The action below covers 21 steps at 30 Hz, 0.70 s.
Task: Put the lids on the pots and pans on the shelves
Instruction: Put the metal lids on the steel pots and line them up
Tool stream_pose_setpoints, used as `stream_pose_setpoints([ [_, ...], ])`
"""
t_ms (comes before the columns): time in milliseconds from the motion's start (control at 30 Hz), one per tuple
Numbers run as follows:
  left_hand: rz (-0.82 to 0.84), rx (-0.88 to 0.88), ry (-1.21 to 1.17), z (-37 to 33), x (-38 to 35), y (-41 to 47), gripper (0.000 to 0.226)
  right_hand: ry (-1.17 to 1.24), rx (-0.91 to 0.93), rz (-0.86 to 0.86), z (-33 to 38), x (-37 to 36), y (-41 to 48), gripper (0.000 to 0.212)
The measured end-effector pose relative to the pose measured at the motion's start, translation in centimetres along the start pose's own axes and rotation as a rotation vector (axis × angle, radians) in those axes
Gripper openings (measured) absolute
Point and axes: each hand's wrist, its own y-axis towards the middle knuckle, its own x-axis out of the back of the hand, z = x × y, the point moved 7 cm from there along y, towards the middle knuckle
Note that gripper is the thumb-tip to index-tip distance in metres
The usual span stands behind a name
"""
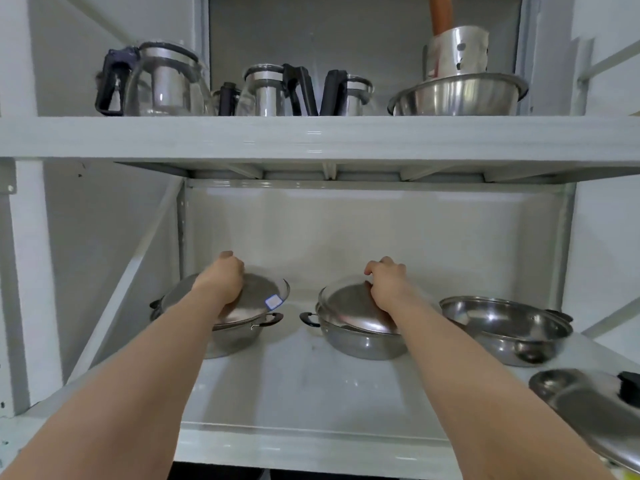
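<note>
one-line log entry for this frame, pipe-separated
left hand: on left pot lid | right hand: on middle pot lid | right pot: uncovered | spare lid: shelf front right

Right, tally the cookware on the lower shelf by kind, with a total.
Pots: 3 (left pot, middle pot, right pot)
Lids: 3 (left lid, middle lid, loose lid)
Total: 6

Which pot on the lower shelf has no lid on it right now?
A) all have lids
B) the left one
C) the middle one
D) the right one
D: the right pot sits open with its inside showing, while the left hand and right hand each hold a lid on the other two pots.
</note>
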Motion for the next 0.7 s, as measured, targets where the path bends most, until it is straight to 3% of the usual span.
stream_pose_setpoints([
  [300, 0.034, 0.066, 0.025, 5.2, -3.2, 3.0, 0.028, -0.015, 0.016, 0.016, -2.0, -3.8, 4.3, 0.032],
  [700, 0.036, 0.074, -0.006, 6.0, -7.4, 4.2, 0.027, -0.024, 0.007, 0.089, -3.6, -8.2, 5.7, 0.031],
])
